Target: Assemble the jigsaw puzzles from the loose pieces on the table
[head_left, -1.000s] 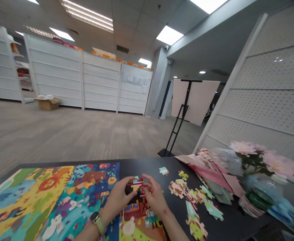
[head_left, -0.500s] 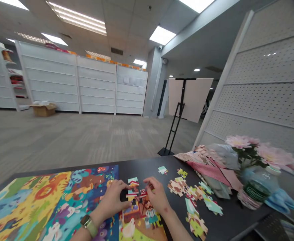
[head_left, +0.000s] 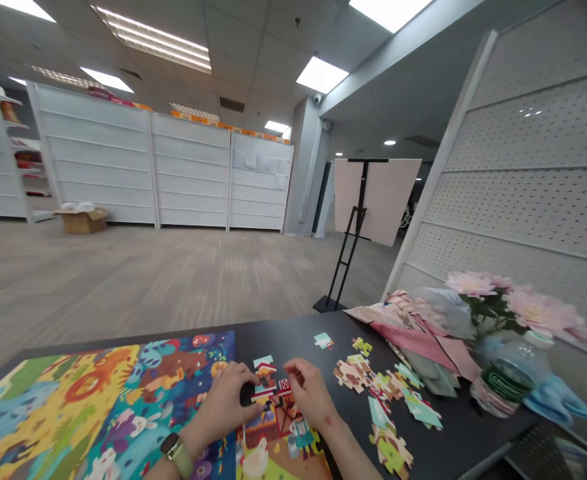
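Observation:
My left hand has its thumb and index finger around the left side of a puzzle piece with a red and white roof edge. That piece sits at the top of a partly joined farm puzzle, which shows a white hen and a figure in a teal outfit. My right hand hovers at the puzzle's right side, fingers curled and thumb slightly apart. Close to its fingertips is a red piece with a white X-framed window. I see nothing held in the right hand. A watch with a green strap is on my left wrist.
Loose puzzle pieces lie scattered to the right, with a single pale piece farther back. Finished-looking picture puzzles cover the left tabletop. Folded cloths, a water bottle and pink flowers stand at the right.
The roof-edge piece now sits closer against the pieces below it, and the gap there has narrowed. My left thumb has shifted slightly left; my right hand stays nearly in place.

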Tool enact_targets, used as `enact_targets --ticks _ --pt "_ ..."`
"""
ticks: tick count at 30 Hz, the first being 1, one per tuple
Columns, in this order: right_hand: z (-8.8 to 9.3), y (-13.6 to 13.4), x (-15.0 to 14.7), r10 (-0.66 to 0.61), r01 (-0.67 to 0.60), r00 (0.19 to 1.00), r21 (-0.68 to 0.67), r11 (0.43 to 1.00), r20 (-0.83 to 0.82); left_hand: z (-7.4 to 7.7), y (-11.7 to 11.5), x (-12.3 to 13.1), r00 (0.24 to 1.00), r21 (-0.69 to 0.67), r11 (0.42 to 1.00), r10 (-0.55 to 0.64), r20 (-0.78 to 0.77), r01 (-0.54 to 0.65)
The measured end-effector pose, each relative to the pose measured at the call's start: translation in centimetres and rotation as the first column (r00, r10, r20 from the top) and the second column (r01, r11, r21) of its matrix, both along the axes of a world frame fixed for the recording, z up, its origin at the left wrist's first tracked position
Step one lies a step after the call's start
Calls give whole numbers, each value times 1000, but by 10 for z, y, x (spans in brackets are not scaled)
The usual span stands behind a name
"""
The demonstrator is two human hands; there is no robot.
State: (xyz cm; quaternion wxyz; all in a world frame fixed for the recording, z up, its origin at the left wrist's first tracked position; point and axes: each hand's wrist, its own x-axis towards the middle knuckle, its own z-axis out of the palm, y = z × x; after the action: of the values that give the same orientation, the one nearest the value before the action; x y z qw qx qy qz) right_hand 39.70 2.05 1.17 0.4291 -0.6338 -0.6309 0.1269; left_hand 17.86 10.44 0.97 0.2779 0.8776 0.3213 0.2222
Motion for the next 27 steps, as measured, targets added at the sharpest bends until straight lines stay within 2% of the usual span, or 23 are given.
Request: enact_targets --ticks 7,12,27 --pt "3 -4 -6 95 -92 994 -51 994 63 -1 -4 4 1000 -13 1000 -25 9 25" --pt "2 -6 -7 114 -99 984 -114 988 135 -1 0 0 997 -15 998 -62 35 63" --pt "4 -9 -1 192 -174 971 -136 975 139 -1 -6 6 999 15 1000 3 35 -4"
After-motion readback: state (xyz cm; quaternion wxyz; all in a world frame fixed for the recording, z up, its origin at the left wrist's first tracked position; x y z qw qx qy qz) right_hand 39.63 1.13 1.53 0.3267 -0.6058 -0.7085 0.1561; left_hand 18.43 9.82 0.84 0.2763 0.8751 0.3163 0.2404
